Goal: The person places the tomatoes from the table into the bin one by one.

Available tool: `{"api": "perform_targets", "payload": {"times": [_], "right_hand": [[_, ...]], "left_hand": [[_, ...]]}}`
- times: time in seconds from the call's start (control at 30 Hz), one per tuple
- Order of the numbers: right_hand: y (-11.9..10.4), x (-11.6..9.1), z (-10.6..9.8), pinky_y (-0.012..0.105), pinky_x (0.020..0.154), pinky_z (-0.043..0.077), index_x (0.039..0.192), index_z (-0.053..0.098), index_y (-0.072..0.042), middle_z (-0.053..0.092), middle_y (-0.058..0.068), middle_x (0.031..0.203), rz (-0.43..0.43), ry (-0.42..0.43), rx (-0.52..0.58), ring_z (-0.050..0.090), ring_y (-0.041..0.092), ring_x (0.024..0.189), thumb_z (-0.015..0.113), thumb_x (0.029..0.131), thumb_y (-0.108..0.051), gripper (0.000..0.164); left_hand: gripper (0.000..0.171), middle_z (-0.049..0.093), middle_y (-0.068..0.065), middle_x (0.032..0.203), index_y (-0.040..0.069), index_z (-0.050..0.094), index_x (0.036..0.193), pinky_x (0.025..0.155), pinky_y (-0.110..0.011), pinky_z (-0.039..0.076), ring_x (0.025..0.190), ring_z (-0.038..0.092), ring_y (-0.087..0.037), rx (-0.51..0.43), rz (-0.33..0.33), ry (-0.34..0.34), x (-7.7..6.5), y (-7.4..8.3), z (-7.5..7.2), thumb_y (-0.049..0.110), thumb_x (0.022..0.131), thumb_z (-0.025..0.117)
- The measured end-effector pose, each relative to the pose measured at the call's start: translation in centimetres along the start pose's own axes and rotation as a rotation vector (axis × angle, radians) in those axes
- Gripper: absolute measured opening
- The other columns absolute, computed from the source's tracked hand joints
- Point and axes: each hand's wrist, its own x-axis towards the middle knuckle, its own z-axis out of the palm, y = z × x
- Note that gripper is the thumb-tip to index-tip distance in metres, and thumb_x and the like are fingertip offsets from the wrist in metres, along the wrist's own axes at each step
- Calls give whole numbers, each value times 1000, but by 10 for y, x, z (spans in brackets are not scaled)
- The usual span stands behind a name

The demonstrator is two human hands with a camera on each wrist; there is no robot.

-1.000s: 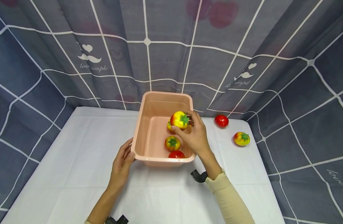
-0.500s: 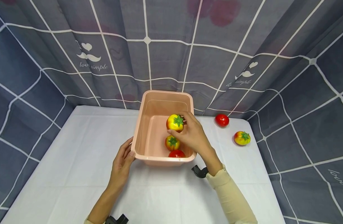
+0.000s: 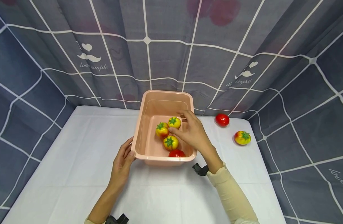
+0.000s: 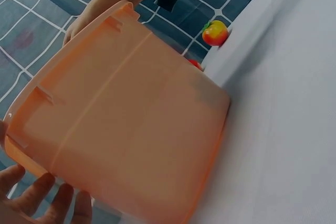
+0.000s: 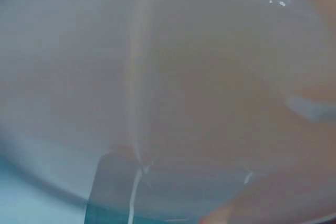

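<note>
A peach-pink plastic bin (image 3: 164, 159) is on the white table. My left hand (image 3: 122, 163) holds its front left corner, thumb over the rim and fingers along the outer wall. Inside sit three yellow-red toy fruits with green leafy tops: a left one (image 3: 162, 130), a back one (image 3: 174, 122) and a front one (image 3: 171, 142). A red toy fruit (image 3: 176, 153) shows partly behind the front wall. Over the bin's right side my right hand (image 3: 194, 133) has its fingers spread, holding nothing, the thumb close to the left fruit. The right wrist view is blurred.
To the right of the bin a red toy fruit (image 3: 222, 120) and a yellow-red toy fruit (image 3: 242, 137) lie on the tablecloth (image 3: 84, 155). A dark checked curtain (image 3: 166, 62) hangs behind the table and along both sides.
The right hand lowered the yellow-red toy fruit into the bin and let go; it now lies left of the thumb. The front fruit shifted slightly. The left hand has stayed on the bin.
</note>
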Motion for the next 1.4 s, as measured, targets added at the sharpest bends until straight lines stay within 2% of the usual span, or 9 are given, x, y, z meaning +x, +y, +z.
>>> {"api": "perform_targets", "payload": {"times": [0.27, 0.4, 0.57, 0.77, 1.0, 1.07, 1.2, 1.27, 1.4], "right_hand": [[8, -8, -6, 50, 110, 58, 142, 63, -20, 67, 0, 136, 30, 50, 3, 66, 28, 128, 91, 88, -36, 63], [17, -13, -14, 47, 110, 57, 143, 63, -17, 68, 3, 138, -11, 102, 2, 68, 25, 124, 90, 90, -30, 62], [30, -18, -26, 50, 109, 59, 146, 61, -12, 68, 9, 142, -27, 170, 9, 69, 27, 125, 89, 91, -25, 64], [48, -30, -44, 51, 109, 59, 145, 61, -13, 69, 11, 141, 13, 226, -3, 69, 27, 126, 88, 91, -24, 61], [75, -47, -62, 50, 108, 59, 143, 64, -13, 72, 12, 136, 61, 292, -25, 69, 29, 124, 87, 92, -22, 57], [84, -51, -67, 44, 108, 58, 143, 65, -12, 72, 12, 135, 75, 313, -26, 70, 31, 123, 88, 92, -21, 56], [105, -60, -74, 19, 107, 55, 141, 66, -11, 72, 13, 135, 87, 372, 7, 68, 26, 122, 89, 90, -14, 56], [115, -64, -76, 11, 105, 52, 141, 66, -8, 71, 14, 136, 90, 401, 27, 66, 23, 122, 90, 88, -9, 57], [135, -72, -80, 13, 107, 50, 141, 65, -6, 70, 16, 137, 126, 448, 33, 64, 25, 124, 88, 88, -6, 58]], "left_hand": [[52, 48, -19, 164, 18, 39, 167, 105, -16, 56, 144, 58, -14, 11, -22, 33, 0, 0, 3, 11, 116, 48], [52, 48, -20, 164, 16, 39, 167, 105, -16, 56, 142, 59, -10, 2, -20, 29, 0, 0, 3, 10, 116, 47], [52, 47, -20, 165, 16, 39, 167, 105, -16, 56, 142, 59, -9, -1, -17, 29, 1, -1, 3, 10, 115, 47], [52, 46, -20, 166, 15, 39, 167, 105, -16, 56, 142, 59, -8, -7, -23, 26, 1, -2, 4, 10, 116, 46], [52, 45, -19, 167, 16, 39, 167, 105, -17, 56, 145, 58, -13, -4, -23, 31, 0, 0, 4, 11, 116, 47], [52, 45, -20, 167, 16, 39, 167, 106, -16, 56, 145, 58, -13, 0, -21, 31, 0, 0, 4, 11, 116, 46], [52, 44, -21, 168, 16, 38, 167, 106, -16, 56, 145, 58, -13, 7, -24, 28, -1, 0, 3, 12, 116, 46], [52, 45, -23, 167, 16, 38, 167, 106, -16, 56, 144, 58, -12, 10, -23, 24, -1, 0, 3, 12, 116, 45], [52, 45, -24, 166, 16, 38, 167, 106, -16, 56, 142, 59, -8, 10, -18, 23, 0, 0, 2, 11, 116, 45]]}}
